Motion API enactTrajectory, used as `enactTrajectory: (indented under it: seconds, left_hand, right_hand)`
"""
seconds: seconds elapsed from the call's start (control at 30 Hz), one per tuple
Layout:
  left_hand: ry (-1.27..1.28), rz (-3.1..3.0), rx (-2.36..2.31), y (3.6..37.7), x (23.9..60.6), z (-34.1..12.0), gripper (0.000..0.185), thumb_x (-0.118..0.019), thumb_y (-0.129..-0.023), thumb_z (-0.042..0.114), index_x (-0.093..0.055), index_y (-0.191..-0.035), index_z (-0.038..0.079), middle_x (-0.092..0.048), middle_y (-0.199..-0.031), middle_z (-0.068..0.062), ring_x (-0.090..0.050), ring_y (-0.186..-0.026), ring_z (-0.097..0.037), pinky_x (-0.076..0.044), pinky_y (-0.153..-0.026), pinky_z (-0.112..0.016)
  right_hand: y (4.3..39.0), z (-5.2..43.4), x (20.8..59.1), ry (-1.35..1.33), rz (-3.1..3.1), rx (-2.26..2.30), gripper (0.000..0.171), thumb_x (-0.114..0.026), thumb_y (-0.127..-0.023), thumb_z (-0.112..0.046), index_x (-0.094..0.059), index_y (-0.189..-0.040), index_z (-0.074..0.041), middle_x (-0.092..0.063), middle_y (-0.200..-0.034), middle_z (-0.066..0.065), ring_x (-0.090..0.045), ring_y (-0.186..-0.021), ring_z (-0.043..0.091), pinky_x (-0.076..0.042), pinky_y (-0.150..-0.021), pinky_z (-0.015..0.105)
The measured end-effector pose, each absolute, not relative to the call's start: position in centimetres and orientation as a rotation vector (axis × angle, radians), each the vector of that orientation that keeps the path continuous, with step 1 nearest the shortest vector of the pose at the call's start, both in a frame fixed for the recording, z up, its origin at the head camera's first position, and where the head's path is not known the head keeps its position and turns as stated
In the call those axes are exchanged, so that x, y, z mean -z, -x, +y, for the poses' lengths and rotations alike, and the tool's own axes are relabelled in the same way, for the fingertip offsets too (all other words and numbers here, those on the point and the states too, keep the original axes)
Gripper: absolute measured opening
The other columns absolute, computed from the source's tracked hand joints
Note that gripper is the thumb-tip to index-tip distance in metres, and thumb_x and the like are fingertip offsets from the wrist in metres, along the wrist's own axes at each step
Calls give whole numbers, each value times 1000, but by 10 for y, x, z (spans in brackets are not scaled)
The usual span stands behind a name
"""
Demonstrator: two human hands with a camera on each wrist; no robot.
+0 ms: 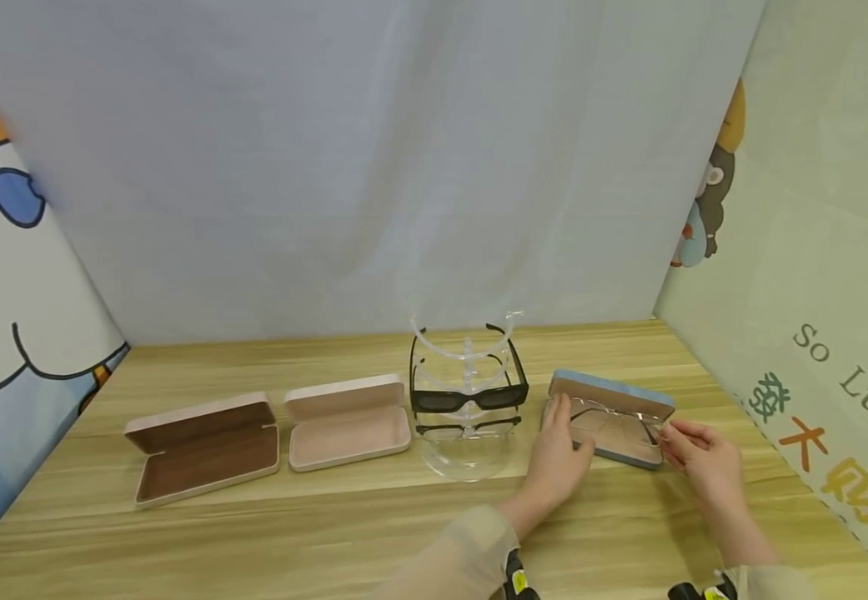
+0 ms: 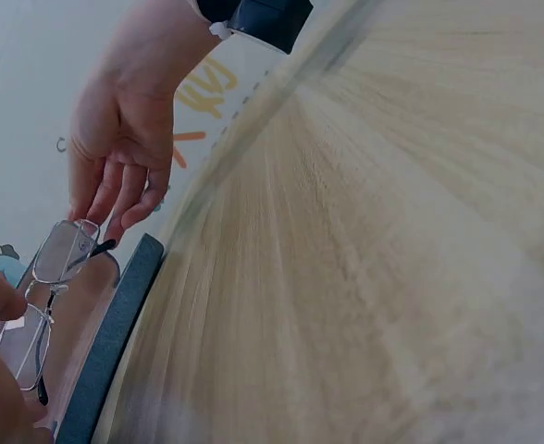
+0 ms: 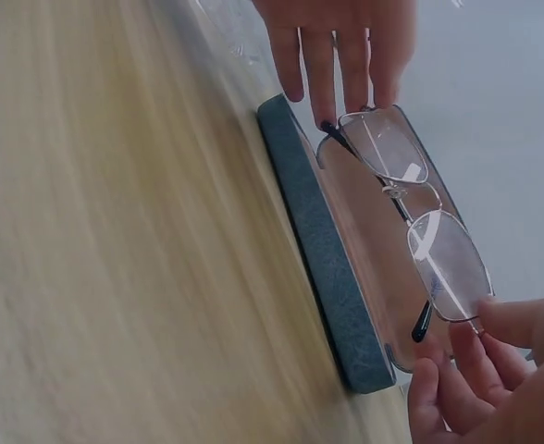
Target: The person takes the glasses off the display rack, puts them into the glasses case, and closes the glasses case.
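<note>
My right hand point(image 1: 707, 462) pinches one end of a pair of thin metal-rimmed glasses point(image 3: 450, 268) between thumb and fingers. The glasses are held over an opened blue glasses case point(image 1: 629, 388) with a pinkish lining, their dark-tipped temples angled toward the inside of it. At the other end of the glasses is my left hand point(image 1: 559, 454), its fingers extended along the case's left side and the thumb apart from them. In the right wrist view a left fingertip point(image 3: 383, 92) meets the frame's corner.
Left of the hands, a clear display stand point(image 1: 464, 471) carries black sunglasses point(image 1: 437, 402) and dark half-rimmed glasses point(image 1: 467, 432). Farther left lie two opened cases, one pink-lined point(image 1: 349, 435) and one brown-lined point(image 1: 208, 458). A curtain point(image 1: 291, 183) stands behind the table point(image 1: 313, 533).
</note>
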State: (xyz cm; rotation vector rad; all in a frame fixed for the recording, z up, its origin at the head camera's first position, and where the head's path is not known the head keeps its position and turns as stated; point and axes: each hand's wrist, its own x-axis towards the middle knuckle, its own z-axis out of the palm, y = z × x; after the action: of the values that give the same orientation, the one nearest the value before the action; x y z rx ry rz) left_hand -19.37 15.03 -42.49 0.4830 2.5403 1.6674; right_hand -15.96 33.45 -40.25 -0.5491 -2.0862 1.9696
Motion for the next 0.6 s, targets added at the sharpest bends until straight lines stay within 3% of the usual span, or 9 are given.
enactTrajectory:
  seconds: [0.13, 0.3, 0.6]
  left_hand:
    - [-486, 2614, -1565, 197, 426, 151, 66, -55, -87, 16, -23, -143, 4, -21, -149, -11, -27, -134, -27, -32, -106, -37]
    - [-487, 2724, -1447, 201, 431, 152, 67, -57, -85, 17, -25, -142, 2, -25, -147, -15, -19, -137, -32, -19, -110, -47]
    - [-514, 2781, -1243, 207, 442, 157, 77, -59, -81, 20, -19, -143, -1, -21, -148, -17, -17, -138, -31, -19, -112, -39]
  right_hand:
    - [162, 329, 402, 553, -2227, -1836, 37, -55, -90, -9, -44, -117, 13, -62, -69, -17, -61, -66, -3, -52, -65, 15]
    - [166, 328, 406, 575, -2359, -1716, 39, -54, -91, -11, -43, -118, 15, -61, -70, -15, -60, -64, -4, -52, -63, 16]
    - [167, 334, 410, 568, -2681, -1225, 37, -57, -87, -19, -58, -106, 13, -66, -74, 5, -54, -63, 5, -44, -57, 20]
